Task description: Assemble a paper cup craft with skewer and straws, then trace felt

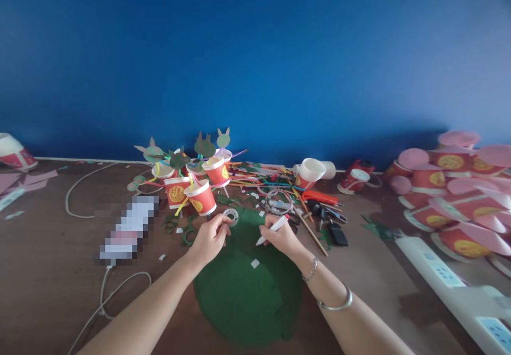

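Observation:
A large round green sheet (pixel 247 291) lies on the brown table in front of me. My left hand (pixel 208 239) rests on its far left edge with fingers curled, pressing beside a small tape roll (pixel 231 215). My right hand (pixel 284 236) grips a white marker with a red cap (pixel 273 228), its tip pointing down at the sheet. A small white scrap (pixel 254 263) lies on the green sheet. Bracelets circle my right wrist.
Red paper cups with green cut-out toppers (pixel 200 183) stand behind my hands, beside strips, sticks, red-handled scissors (pixel 319 198) and keys (pixel 333 226). Stacked red cups with pink paper (pixel 451 195) fill the right. A white power strip (pixel 447 278) and cable (pixel 104 296) lie nearby. Blue wall behind.

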The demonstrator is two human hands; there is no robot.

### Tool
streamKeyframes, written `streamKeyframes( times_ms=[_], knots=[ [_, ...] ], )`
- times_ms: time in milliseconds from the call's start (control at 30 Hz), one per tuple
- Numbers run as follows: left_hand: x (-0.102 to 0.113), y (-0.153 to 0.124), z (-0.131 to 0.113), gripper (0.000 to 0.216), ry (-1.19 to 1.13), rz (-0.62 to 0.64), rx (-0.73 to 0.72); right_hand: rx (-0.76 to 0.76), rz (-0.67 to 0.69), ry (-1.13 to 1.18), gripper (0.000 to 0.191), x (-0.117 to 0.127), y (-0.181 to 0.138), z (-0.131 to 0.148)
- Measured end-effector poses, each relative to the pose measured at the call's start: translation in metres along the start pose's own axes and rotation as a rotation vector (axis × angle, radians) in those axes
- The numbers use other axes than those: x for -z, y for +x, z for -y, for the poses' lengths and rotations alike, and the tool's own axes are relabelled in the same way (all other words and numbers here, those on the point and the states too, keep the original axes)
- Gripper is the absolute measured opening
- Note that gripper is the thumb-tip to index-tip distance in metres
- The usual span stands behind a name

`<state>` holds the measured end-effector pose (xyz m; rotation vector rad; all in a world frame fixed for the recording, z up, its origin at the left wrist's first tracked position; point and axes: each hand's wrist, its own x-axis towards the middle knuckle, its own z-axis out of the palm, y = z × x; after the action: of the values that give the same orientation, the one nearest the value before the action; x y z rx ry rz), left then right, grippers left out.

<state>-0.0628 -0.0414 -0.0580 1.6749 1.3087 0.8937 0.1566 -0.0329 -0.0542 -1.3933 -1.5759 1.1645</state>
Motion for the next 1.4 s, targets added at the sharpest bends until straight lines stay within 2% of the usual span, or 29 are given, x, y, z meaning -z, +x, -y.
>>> streamKeyframes(
  times_ms=[233,433,533,667,867,1067,1400],
  knots=[
    [-0.0005,0.0001,0.0,0.018,0.003,-0.001,-0.006,0.033,-0.038,-0.067,0.026,-0.0016,-0.0006,-0.0009],
    [0.0009,0.0002,-0.0037,0.017,-0.002,-0.002,-0.001,0.01,0.012,-0.025,0.026,-0.0003,-0.0008,-0.0001],
    [0.0011,0.0004,-0.0027,0.018,0.002,-0.001,0.0,0.004,-0.013,0.004,0.025,-0.0005,-0.0007,0.0011],
    [0.0005,0.0003,-0.0008,0.018,0.004,0.001,-0.002,0.039,-0.041,-0.069,0.026,-0.0009,-0.0015,0.0037],
    [0.0001,-0.0001,-0.0003,0.018,0.0,0.001,0.002,0.011,0.018,-0.024,0.025,0.0004,-0.0009,0.0014],
    [-0.0002,0.0004,-0.0006,0.019,-0.004,-0.004,-0.006,0.008,-0.064,-0.041,0.025,-0.001,0.0009,-0.0018],
    [-0.0003,0.0,-0.0014,0.019,-0.002,-0.005,-0.004,0.042,-0.051,-0.075,0.025,-0.0017,0.0003,-0.0013]
  ],
)
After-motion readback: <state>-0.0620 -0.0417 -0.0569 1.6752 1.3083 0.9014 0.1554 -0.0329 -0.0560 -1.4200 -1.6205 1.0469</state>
